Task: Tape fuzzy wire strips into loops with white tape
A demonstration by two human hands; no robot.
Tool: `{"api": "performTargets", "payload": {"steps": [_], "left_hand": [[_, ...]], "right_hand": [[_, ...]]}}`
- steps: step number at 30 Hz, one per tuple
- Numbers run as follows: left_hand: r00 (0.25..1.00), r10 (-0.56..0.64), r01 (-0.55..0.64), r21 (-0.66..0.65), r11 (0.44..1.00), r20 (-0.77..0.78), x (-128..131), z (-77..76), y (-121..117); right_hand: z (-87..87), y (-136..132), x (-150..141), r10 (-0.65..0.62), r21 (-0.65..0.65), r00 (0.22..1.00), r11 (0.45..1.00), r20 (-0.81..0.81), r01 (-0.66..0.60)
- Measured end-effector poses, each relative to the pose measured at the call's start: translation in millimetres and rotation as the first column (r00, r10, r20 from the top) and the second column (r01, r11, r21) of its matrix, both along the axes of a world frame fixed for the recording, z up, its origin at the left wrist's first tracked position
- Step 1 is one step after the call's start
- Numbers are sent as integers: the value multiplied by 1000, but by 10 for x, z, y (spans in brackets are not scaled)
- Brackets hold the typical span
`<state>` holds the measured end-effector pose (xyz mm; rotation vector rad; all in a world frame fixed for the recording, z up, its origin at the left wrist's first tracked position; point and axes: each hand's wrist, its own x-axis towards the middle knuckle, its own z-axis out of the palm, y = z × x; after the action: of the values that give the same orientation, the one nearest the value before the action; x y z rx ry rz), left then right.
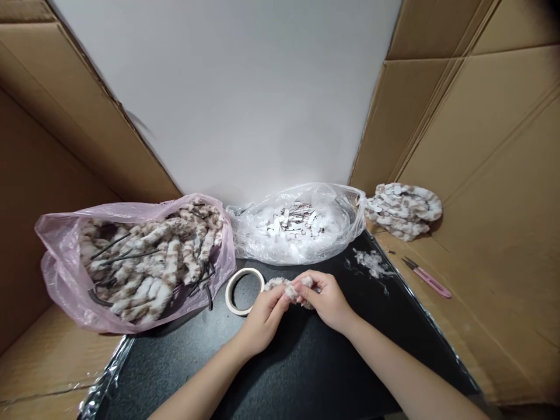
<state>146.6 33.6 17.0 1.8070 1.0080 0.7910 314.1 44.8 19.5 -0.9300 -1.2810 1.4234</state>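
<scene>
Between my two hands, over the black table [280, 373], is a fluffy white-and-brown furry band [276, 282], mostly covered by my fingers. My left hand [263, 318] is closed on its near side, thumb and fingers pinched together. Closed on the other part is my right hand [329, 303], its thumb and fingertips pressed into the fur. The two sets of fingertips almost meet. A roll of cream tape [230, 305] lies flat just left of my left hand. Whatever the fingers cover on the band is hidden.
At left, a pink plastic bag [61, 262] holds furry strips [149, 291] with dark cords. Behind my hands, a clear bag [262, 248] contains small white tags [301, 219]. To the right are finished-looking furry bands [405, 210], fluff [374, 263] and pink thread snips [431, 282]. Cardboard walls [503, 175] flank the table.
</scene>
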Motion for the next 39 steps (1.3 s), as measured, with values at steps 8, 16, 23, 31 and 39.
{"api": "performTargets", "payload": {"steps": [8, 16, 23, 31, 39], "left_hand": [[993, 18, -1, -144, 990, 117, 33, -13, -17], [974, 123, -79, -222, 972, 193, -1, -117, 32], [991, 71, -48, -187, 981, 115, -9, -76, 37], [997, 34, -28, -86, 996, 70, 9, -17, 52], [999, 9, -5, -93, 996, 50, 9, -42, 53]], "right_hand": [[-46, -12, -18, 73, -2, 993, 997, 90, -73], [37, 77, 141, -38, 132, 988, 991, 149, 19], [48, 133, 198, 22, 20, 995, 1000, 97, -24], [10, 129, 177, 53, -20, 993, 998, 103, -51], [20, 109, 140, 111, -125, 993, 987, 36, -106]]}}
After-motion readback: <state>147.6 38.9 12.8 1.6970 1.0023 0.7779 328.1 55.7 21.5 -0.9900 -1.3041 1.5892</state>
